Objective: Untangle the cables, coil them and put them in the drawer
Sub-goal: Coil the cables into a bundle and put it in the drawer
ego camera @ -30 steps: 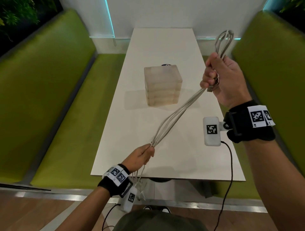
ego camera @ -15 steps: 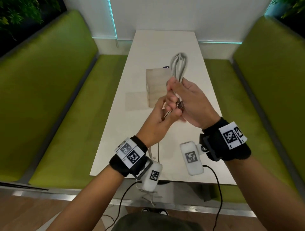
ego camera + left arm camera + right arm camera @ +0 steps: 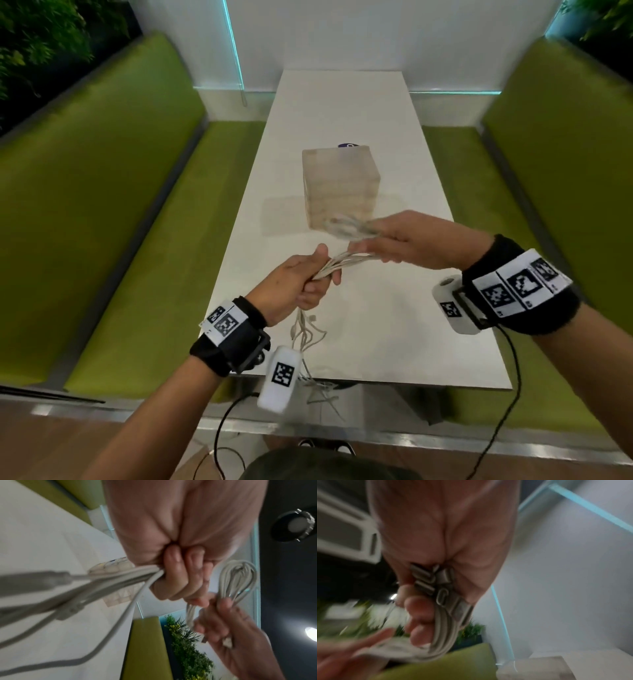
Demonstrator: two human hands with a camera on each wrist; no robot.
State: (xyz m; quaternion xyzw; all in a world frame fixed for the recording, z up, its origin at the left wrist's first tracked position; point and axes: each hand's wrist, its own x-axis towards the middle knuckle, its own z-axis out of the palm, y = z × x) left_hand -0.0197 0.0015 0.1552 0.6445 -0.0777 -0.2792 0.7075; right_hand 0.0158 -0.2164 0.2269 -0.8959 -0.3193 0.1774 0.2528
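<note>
A bundle of white cables (image 3: pixel 346 262) runs between my two hands above the near half of the white table (image 3: pixel 342 102). My left hand (image 3: pixel 305 281) grips the bundle in a fist (image 3: pixel 176 577); loose cable ends (image 3: pixel 305 334) hang below it over the table edge. My right hand (image 3: pixel 400 245) holds the folded loop end of the cables (image 3: pixel 346 228), and several metal plugs (image 3: pixel 436 582) show in its palm in the right wrist view. The loop (image 3: pixel 238 580) sticks out past the right hand's fingers. A translucent drawer unit (image 3: pixel 339 186) stands mid-table, just beyond the hands.
Green padded benches (image 3: pixel 102 222) flank the table on both sides, the right one (image 3: pixel 555 188) close to my right arm. A small dark object (image 3: pixel 347 145) peeks out behind the drawer unit. A white wall closes the far end.
My right hand came down from high at the right and now lies level, with the loop pointing left. My left hand rose from the table's edge to meet it, then slipped back along the bundle.
</note>
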